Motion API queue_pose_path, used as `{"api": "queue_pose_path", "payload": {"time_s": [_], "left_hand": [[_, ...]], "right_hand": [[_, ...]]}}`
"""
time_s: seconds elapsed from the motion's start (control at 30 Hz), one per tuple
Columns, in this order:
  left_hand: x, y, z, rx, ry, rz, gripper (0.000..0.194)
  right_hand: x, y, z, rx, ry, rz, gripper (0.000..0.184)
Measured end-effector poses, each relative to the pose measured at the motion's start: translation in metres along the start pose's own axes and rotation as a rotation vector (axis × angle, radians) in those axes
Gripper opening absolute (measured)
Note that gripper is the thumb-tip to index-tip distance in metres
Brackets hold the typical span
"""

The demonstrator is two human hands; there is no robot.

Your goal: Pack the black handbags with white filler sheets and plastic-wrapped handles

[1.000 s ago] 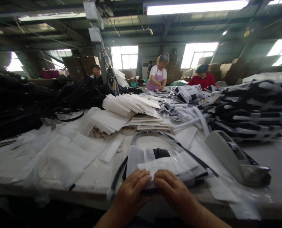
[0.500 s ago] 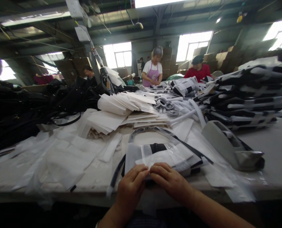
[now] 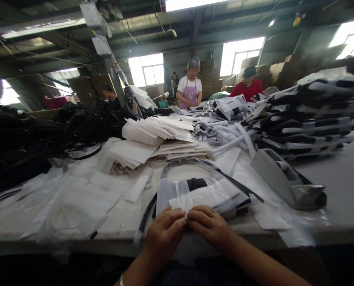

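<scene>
A black handbag (image 3: 196, 182) lies at the table's near edge, partly covered by a white sheet (image 3: 218, 194) and translucent plastic wrap (image 3: 183, 194). Its handle (image 3: 191, 160), sleeved in clear film, arches away from me, and a dark strap (image 3: 149, 212) hangs over the left side. Side by side at the bag's near edge, my left hand (image 3: 166, 230) and my right hand (image 3: 211, 228) have bent fingers, fingertips almost meeting. Both pinch the plastic wrap, which is bunched between them. My fingers hide the exact grip.
A grey tape dispenser (image 3: 284, 182) stands to the right, before a pile of wrapped black bags (image 3: 314, 119). Behind the handbag are stacked white sheets (image 3: 162, 131) and grey rings (image 3: 215, 141). Translucent sheets (image 3: 87, 190) spread leftward. Co-workers, one in a pink apron (image 3: 190, 95), are beyond.
The plastic wrap between my fingertips looks more gathered and drawn toward me. My hands stay nearly in place; the view has shifted slightly.
</scene>
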State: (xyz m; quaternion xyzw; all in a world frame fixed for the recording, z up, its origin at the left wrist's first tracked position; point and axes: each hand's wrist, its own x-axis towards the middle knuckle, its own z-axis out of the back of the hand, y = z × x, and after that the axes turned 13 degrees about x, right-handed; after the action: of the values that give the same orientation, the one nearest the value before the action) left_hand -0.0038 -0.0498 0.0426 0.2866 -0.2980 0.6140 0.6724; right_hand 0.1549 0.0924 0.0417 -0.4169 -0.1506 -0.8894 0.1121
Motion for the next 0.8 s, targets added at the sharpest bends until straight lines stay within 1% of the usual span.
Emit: {"api": "queue_pose_path", "payload": {"time_s": [0.07,0.13,0.2,0.27,0.33,0.4,0.5,0.57,0.63,0.8], "left_hand": [[-0.001,-0.001,-0.007,0.023,-0.055,0.014,0.015],[-0.002,-0.001,-0.011,0.023,-0.055,0.019,0.017],[-0.003,0.000,-0.013,0.026,-0.054,0.028,0.020],[-0.003,0.000,-0.013,0.029,-0.054,0.029,0.024],[-0.004,-0.001,-0.012,0.033,-0.052,0.027,0.025],[-0.004,-0.001,-0.012,0.037,-0.051,0.025,0.026],[-0.004,0.000,-0.013,0.040,-0.048,0.016,0.027],[-0.005,0.001,-0.013,0.042,-0.039,0.006,0.027],[-0.005,0.003,-0.013,0.044,-0.029,0.004,0.027],[-0.002,0.005,-0.014,0.027,-0.039,-0.002,0.027]], "right_hand": [[-0.005,0.004,0.004,-0.015,0.011,-0.003,0.023],[-0.017,0.012,0.008,-0.054,0.065,0.021,0.025],[-0.034,0.019,0.008,-0.105,0.145,0.074,0.028],[-0.050,0.024,0.001,-0.149,0.208,0.113,0.032],[-0.058,0.026,-0.010,-0.172,0.229,0.124,0.035],[-0.057,0.025,-0.022,-0.159,0.200,0.128,0.034],[-0.042,0.024,-0.031,-0.069,0.076,0.110,0.023],[-0.033,0.025,-0.030,-0.012,0.023,0.094,0.019],[-0.028,0.027,-0.027,0.028,0.023,0.089,0.020],[-0.033,0.032,-0.015,0.107,0.025,0.020,0.024]]}}
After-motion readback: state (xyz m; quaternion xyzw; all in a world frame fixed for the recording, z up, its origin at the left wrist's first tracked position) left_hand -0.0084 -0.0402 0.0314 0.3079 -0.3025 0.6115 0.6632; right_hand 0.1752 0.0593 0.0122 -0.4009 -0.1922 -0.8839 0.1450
